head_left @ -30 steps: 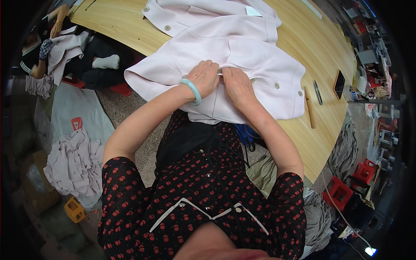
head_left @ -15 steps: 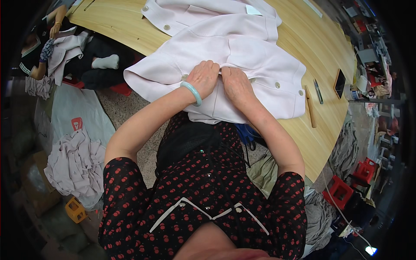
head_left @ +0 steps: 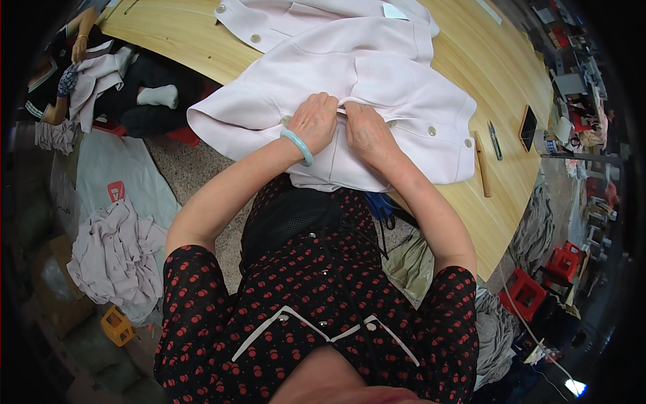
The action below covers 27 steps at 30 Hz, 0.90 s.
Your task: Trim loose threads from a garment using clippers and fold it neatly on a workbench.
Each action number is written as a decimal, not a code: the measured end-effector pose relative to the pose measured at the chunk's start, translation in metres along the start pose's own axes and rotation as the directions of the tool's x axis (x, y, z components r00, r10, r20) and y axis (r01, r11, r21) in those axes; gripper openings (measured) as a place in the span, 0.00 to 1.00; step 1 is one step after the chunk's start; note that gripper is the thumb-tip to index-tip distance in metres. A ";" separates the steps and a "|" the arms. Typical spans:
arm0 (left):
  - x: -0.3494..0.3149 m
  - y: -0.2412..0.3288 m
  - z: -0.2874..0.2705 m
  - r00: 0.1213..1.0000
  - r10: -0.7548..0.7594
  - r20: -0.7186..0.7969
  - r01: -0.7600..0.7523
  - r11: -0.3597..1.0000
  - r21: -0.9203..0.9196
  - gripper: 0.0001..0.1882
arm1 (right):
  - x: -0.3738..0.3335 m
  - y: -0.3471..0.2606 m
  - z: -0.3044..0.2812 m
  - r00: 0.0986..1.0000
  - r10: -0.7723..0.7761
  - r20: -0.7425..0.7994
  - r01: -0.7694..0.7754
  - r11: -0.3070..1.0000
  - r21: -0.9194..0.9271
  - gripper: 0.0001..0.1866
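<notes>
A pale pink button-up knit garment (head_left: 397, 77) lies across the near edge of the table, its lower part hanging toward my lap. Both hands meet at its buttoned front. My left hand (head_left: 313, 122), with a pale green bangle at the wrist, is closed, its fingers pinching the front edge. Close beside it, my right hand (head_left: 367, 129) is closed on the same edge, fingertips curled into the fabric. A small light sliver shows between the fingertips; I cannot tell what it is. To the right, a round button (head_left: 433, 130) shows on the garment's front.
A second pink garment (head_left: 289, 27) lies beyond on the wooden table (head_left: 491, 74). Toward the right edge are a wooden stick (head_left: 483, 165), thread snips (head_left: 495, 141) and a phone (head_left: 527, 128). At far left a person (head_left: 70, 74) handles similar cloth. Piled garments (head_left: 114, 252) lie at lower left.
The hands stay on the same spot of the garment, with the fingertips slightly farther apart and a light sliver more visible between them. The view has shifted a little.
</notes>
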<state>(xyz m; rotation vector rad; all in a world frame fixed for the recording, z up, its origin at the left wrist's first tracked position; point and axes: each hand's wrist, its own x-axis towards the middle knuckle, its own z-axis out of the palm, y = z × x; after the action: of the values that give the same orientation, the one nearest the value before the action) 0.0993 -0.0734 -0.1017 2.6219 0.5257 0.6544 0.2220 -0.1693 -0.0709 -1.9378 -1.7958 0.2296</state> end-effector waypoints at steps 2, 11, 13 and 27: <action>0.000 -0.002 0.002 1.000 -0.015 -0.026 0.014 1.000 -0.028 0.09 | 0.001 0.002 -0.001 0.999 0.021 0.024 -0.022 0.999 0.038 0.04; 0.001 -0.001 0.001 1.000 -0.014 -0.016 0.014 1.000 -0.018 0.08 | 0.002 0.006 0.000 0.998 0.000 0.061 -0.004 0.998 0.067 0.04; 0.002 -0.001 -0.001 1.000 -0.007 -0.007 0.007 1.000 -0.018 0.08 | 0.002 0.007 0.001 0.999 -0.014 0.045 0.012 0.998 0.055 0.04; 0.002 -0.004 -0.001 1.000 -0.025 -0.009 0.024 0.996 -0.087 0.08 | 0.009 0.011 -0.003 0.987 0.068 0.148 -0.091 0.983 0.156 0.05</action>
<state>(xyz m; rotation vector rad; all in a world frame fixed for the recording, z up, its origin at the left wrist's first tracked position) 0.0994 -0.0683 -0.1017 2.5280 0.5199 0.6677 0.2339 -0.1618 -0.0719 -1.9202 -1.7291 0.5372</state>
